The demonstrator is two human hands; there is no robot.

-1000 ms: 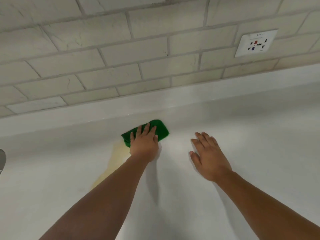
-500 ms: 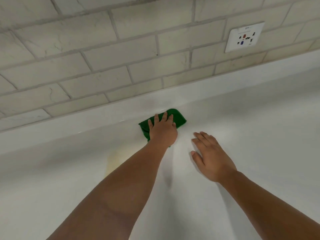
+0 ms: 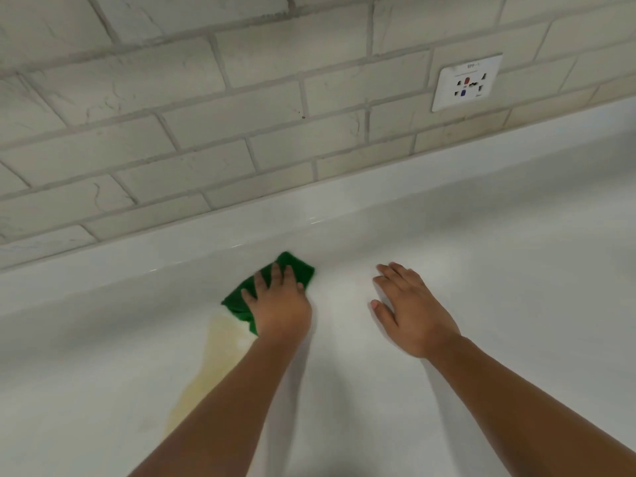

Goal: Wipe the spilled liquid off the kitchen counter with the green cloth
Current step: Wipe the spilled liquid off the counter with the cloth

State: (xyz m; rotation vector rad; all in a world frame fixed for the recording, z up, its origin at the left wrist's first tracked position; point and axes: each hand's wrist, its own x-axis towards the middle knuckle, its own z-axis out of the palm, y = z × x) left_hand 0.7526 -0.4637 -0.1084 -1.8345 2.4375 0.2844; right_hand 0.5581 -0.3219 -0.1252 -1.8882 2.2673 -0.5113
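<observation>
Soft even light, perhaps slight blur

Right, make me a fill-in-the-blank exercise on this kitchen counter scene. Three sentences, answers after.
1. The left hand presses flat on the folded cloth, which is ____ in colour.
2. The right hand rests open on the smooth white counter, holding ____.
3. The yellowish spilled liquid lies to the ____ of the left forearm.

Missing words: green; nothing; left.
</observation>
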